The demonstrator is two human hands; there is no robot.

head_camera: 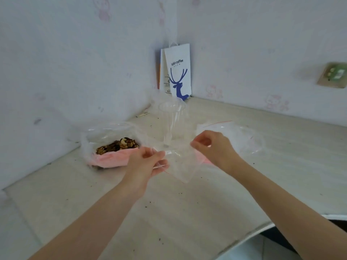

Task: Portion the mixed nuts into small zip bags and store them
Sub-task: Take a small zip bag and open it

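Note:
A small clear zip bag (181, 166) with a red seal line hangs between my two hands above the table. My left hand (148, 162) pinches its left edge, and my right hand (214, 147) pinches its upper right edge. The bag looks empty. To the left, mixed nuts (118, 145) lie in a large open clear bag (105, 132) that rests on something pink. More empty small zip bags (236, 134) lie in a loose pile behind my right hand.
A clear plastic cup (172, 121) stands upright just behind the held bag. A white paper coffee bag (178, 72) with a blue deer leans in the wall corner. The pale wooden table (169, 212) carries crumbs; its front edge curves at lower right.

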